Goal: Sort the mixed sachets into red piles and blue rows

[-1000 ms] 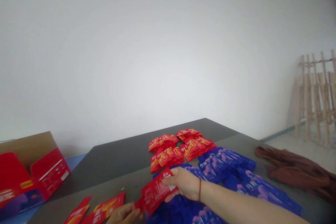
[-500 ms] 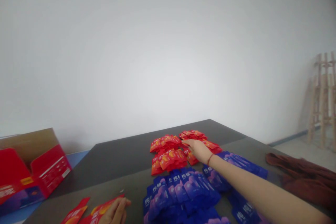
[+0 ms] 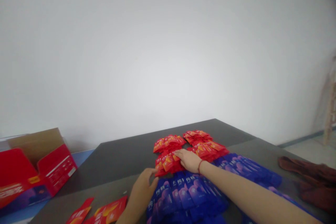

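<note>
both hands have shifted since half a second ago: the right hand point(image 3: 189, 160) has drawn back from the far red piles to the nearest one, and the left hand point(image 3: 143, 186) has left the flat red sleeves and come up toward the same pile.

the right hand lies palm down on the near red sachet pile point(image 3: 168, 162), fingers spread flat over its right part, its grip open and closed around nothing. a thin red cord circles its wrist. the left hand reaches in from the near left, fingers curved and loosely apart, fingertips at the near left edge of that pile where it meets the blue sachets point(image 3: 183, 194); whether they pinch a sachet cannot be told.

three more red sachet piles point(image 3: 202, 143) lie just beyond and to the right, in a tight cluster on the dark desk point(image 3: 118, 157). the blue sachets spread in overlapping rows from under the right forearm toward the near right.

two flat red sleeves point(image 3: 105, 211) lie at the near left edge of the desk. an open red carton point(image 3: 34, 175) stands off the desk to the far left. a brown cloth point(image 3: 309, 178) is bunched at the right.
</note>
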`<state>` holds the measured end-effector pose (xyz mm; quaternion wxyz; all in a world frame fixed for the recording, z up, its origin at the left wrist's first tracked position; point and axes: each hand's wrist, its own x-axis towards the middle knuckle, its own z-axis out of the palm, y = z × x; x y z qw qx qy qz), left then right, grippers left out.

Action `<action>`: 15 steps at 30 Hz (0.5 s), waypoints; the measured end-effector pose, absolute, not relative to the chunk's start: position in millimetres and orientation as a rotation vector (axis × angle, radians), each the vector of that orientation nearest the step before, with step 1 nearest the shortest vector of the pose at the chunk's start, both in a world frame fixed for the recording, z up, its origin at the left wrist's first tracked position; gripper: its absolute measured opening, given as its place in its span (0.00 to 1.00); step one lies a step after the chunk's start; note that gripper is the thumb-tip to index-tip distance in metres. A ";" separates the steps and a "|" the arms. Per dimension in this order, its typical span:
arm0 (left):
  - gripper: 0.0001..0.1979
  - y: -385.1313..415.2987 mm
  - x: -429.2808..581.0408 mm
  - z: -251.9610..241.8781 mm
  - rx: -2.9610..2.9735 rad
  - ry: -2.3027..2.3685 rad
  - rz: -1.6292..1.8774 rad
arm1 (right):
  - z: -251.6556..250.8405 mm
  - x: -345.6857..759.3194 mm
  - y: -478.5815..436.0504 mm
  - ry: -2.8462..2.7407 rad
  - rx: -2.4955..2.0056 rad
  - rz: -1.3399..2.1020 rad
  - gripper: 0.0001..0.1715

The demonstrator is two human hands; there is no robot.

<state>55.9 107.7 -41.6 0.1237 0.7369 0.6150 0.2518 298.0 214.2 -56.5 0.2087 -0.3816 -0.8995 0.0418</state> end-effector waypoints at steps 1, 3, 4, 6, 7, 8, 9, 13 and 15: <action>0.21 119.9 64.7 -40.0 2.186 1.799 0.690 | -56.3 296.3 213.7 -2.506 -1.046 0.118 0.29; 0.26 142.0 78.9 -41.7 2.242 1.797 0.619 | -54.9 293.5 214.2 -2.503 -1.028 0.124 0.28; 0.29 151.2 84.0 -44.0 2.261 1.791 0.593 | -53.9 292.3 215.1 -2.500 -1.021 0.127 0.27; 0.30 165.6 89.5 -48.7 2.304 1.776 0.532 | -52.0 290.6 217.2 -2.503 -0.998 0.135 0.25; 0.29 170.9 90.2 -50.3 2.323 1.764 0.505 | -51.2 290.5 218.2 -2.507 -0.983 0.137 0.24; 0.27 175.3 89.8 -51.3 2.342 1.748 0.482 | -50.6 290.9 218.9 -2.513 -0.969 0.137 0.23; 0.25 179.0 88.5 -51.8 2.359 1.731 0.466 | -50.1 291.9 219.4 -2.518 -0.956 0.136 0.22; 0.25 188.4 82.5 -52.6 2.394 1.695 0.445 | -49.0 297.1 221.2 -2.515 -0.962 0.110 0.23; 0.24 190.1 82.8 -54.2 2.389 1.700 0.444 | -48.7 295.4 223.2 -2.489 -1.003 0.085 0.24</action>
